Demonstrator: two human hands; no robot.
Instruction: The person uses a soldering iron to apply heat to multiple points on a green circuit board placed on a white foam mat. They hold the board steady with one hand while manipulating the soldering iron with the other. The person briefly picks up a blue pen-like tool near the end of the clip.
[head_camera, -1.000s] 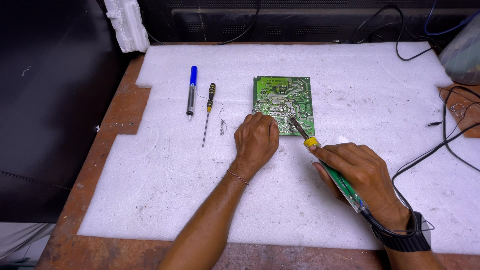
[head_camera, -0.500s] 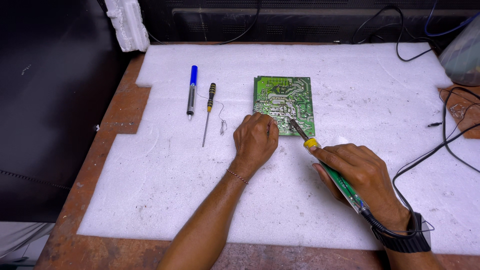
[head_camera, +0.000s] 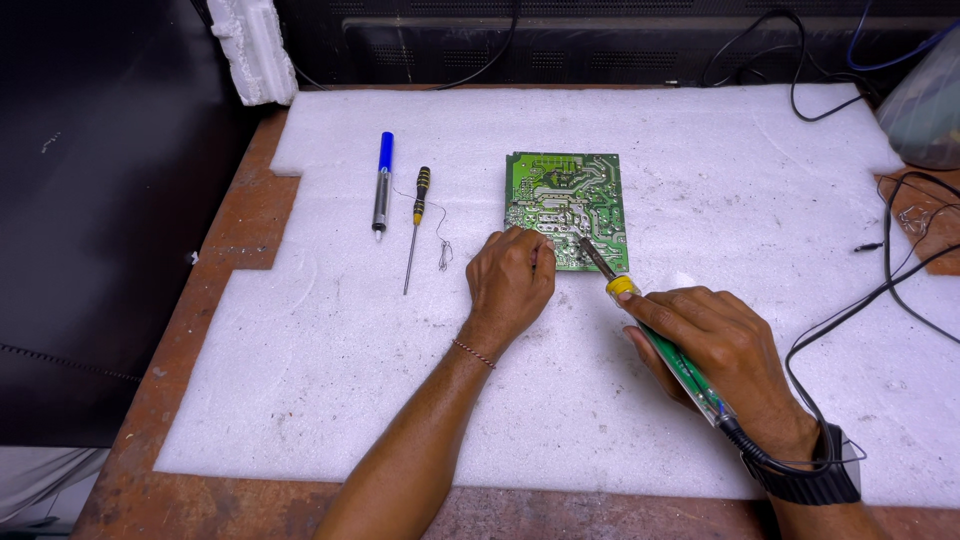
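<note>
Barely shifted, right hand (head_camera: 725, 345) presses soldering iron (head_camera: 640, 305) onto green circuit board (head_camera: 567, 205).

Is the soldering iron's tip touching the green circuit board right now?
Touching, by the head view: the soldering iron in the right hand ends on the circuit board, with no gap showing.

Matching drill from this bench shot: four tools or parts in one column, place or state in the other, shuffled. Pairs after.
Things:
1. soldering iron
2. circuit board
3. small screwdriver
4. blue-capped pen tool

Places or states:
A. farthest left on the white foam sheet, untouched
B. lying between the pen tool and the board
C. held in the right hand, tip on the board
D. green, lying flat, left hand at its near edge

Pairs: 1-C, 2-D, 3-B, 4-A
</note>
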